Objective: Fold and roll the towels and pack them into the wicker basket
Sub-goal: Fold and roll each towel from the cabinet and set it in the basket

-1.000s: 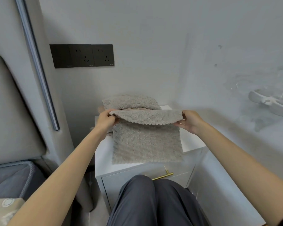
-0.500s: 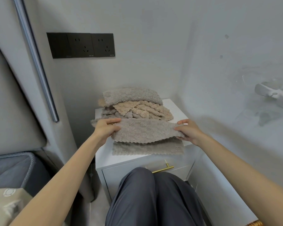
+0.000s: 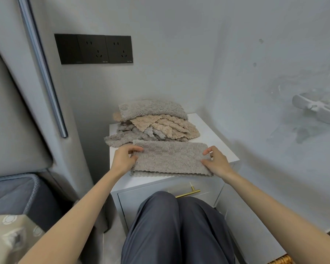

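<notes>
Two hands on one towel: my left hand (image 3: 125, 159) pinches the left end of the folded grey towel (image 3: 170, 159), fingers curled over its top and thumb against the plush. My right hand (image 3: 216, 161) grips the right end the same way, thumb lying on the pile and fingers bent at the far corner. The towel is a long, flat rectangle of thick, nubby fleece, doubled over so that a scalloped hem peeks out underneath along its near side. It lies along the front edge of the white nightstand (image 3: 220, 139), spanning nearly the whole width of the smooth top.

Behind it, towards the back left corner, sits the heap of towels (image 3: 154, 121): a soft grey one folded on top, crumpled beige ones with wavy edges below, and more grey ones spilling over the left edge. The heap touches the far side of my towel.

A slim brass drawer handle (image 3: 188, 193) shows on the nightstand front, just above my knees in dark trousers (image 3: 175, 225). A sliver of the woven wicker basket (image 3: 280, 261) shows on the floor, beyond the nightstand's right side. A matte black socket panel (image 3: 93, 48) is set in the wall above.
</notes>
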